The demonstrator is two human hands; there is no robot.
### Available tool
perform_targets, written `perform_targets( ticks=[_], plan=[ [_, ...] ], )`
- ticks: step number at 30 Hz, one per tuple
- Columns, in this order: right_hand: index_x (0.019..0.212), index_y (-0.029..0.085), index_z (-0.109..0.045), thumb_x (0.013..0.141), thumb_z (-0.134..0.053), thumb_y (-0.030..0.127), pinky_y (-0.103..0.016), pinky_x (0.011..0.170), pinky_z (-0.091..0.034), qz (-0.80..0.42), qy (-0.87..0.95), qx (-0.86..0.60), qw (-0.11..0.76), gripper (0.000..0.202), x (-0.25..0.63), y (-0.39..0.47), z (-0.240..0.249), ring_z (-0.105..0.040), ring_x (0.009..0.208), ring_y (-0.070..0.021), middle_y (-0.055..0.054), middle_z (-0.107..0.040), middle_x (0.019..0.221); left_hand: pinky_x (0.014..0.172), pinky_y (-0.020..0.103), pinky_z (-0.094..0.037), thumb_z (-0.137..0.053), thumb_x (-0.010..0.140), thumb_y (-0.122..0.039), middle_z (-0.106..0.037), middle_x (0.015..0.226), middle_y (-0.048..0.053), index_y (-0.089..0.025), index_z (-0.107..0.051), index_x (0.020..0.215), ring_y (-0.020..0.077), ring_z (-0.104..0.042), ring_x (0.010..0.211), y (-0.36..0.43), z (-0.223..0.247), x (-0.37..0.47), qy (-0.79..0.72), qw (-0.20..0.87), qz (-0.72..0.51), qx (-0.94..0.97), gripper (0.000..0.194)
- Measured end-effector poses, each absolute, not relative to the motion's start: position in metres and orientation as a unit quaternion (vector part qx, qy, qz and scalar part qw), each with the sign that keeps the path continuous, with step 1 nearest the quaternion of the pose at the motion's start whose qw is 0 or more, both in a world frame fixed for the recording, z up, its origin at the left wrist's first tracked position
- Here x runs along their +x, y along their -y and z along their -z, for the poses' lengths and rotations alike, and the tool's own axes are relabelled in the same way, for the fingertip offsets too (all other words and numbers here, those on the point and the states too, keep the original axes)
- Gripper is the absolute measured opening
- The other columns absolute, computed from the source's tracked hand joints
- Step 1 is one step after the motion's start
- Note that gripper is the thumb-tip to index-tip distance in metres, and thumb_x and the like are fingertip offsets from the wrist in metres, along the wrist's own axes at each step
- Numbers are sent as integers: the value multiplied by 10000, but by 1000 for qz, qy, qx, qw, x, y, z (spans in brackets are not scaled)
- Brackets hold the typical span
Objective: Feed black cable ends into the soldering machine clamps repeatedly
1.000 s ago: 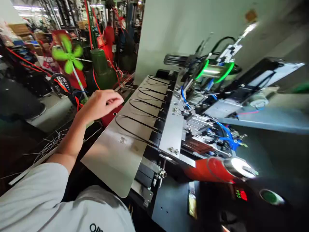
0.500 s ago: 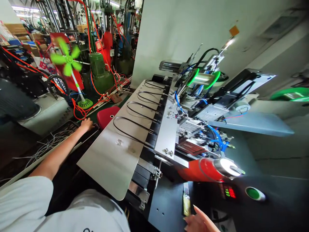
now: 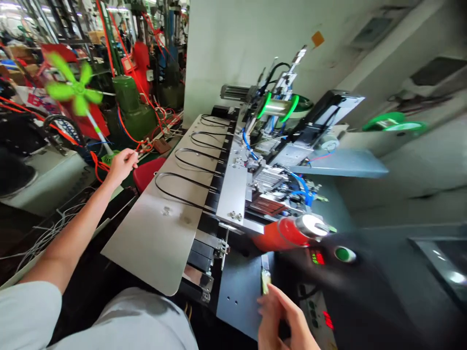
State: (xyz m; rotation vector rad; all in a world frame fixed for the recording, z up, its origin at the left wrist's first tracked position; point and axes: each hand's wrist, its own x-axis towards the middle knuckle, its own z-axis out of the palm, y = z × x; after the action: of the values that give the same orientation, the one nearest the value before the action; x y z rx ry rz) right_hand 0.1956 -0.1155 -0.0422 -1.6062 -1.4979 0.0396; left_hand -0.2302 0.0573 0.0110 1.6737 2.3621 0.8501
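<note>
My left hand point(image 3: 123, 166) is raised beyond the left edge of the metal plate point(image 3: 146, 243), near a red seat, with its fingers pinched together; what they hold, if anything, is too small to name. My right hand point(image 3: 279, 316) is at the bottom right, its thumb and fingers closed near the lower end of a flat tool with a yellowish handle point(image 3: 266, 279) that lies on the dark machine base point(image 3: 239, 291). The fingers partly hide each other there. Several looped black cables point(image 3: 182, 177) extend across the plate from the machine's rail.
A machine with a green-rimmed wire spool point(image 3: 278, 107) stands beyond the plate. Right of it are a red bottle point(image 3: 282, 233) and a green button point(image 3: 344, 253). A red seat point(image 3: 148, 174), a green fan point(image 3: 78, 90) and loose wires point(image 3: 40, 238) are at the left.
My left hand has lifted up from beside the red seat. My right hand has come further into view and up to the tool's handle. The view has turned to the right.
</note>
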Motion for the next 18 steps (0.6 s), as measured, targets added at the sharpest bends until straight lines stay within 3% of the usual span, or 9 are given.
perform_targets(
  ticks=[2, 4, 6, 10, 18],
  plan=[
    [929, 209, -706, 886, -594, 293, -232, 524, -512, -88, 608, -621, 487, 146, 190, 112, 36, -665, 537, -159, -28, -696, 657, 572, 179, -441, -440, 939, -366, -667, 822, 44, -138, -604, 1002, 99, -597, 636, -56, -33, -171, -674, 177, -300, 651, 287],
    [914, 198, -686, 898, -569, 281, -207, 494, -505, -221, 599, -576, 511, 145, 182, 108, 28, -640, 506, -133, -6, -670, 628, 534, 188, -417, -515, 903, -374, -650, 738, 19, -146, -654, 943, 88, -557, 550, -42, -48, -108, -527, 332, -232, 748, 270],
    [880, 184, -672, 902, -556, 293, -205, 489, -501, -353, 573, -537, 508, 160, 173, 104, 21, -634, 529, -127, -8, -666, 646, 548, 193, -416, -508, 908, -330, -635, 734, 10, -149, -678, 873, 82, -551, 540, -20, -54, -55, -415, 396, -157, 804, 251],
    [837, 178, -644, 860, -612, 366, -200, 483, -483, -487, 471, -507, 533, 192, 155, 94, 21, -618, 571, -118, -13, -664, 701, 556, 188, -408, -476, 927, -287, -576, 673, -18, -148, -644, 805, 76, -542, 524, 7, -44, -8, -336, 418, -109, 837, 249],
    [734, 171, -588, 833, -632, 393, -196, 474, -402, -502, 369, -517, 587, 248, 143, 93, 39, -478, 499, -75, 35, -558, 603, 615, 211, -396, -457, 940, -283, -575, 708, -8, -158, -618, 788, 96, -534, 606, 9, -17, -9, -324, 362, -117, 866, 254]
  ],
)
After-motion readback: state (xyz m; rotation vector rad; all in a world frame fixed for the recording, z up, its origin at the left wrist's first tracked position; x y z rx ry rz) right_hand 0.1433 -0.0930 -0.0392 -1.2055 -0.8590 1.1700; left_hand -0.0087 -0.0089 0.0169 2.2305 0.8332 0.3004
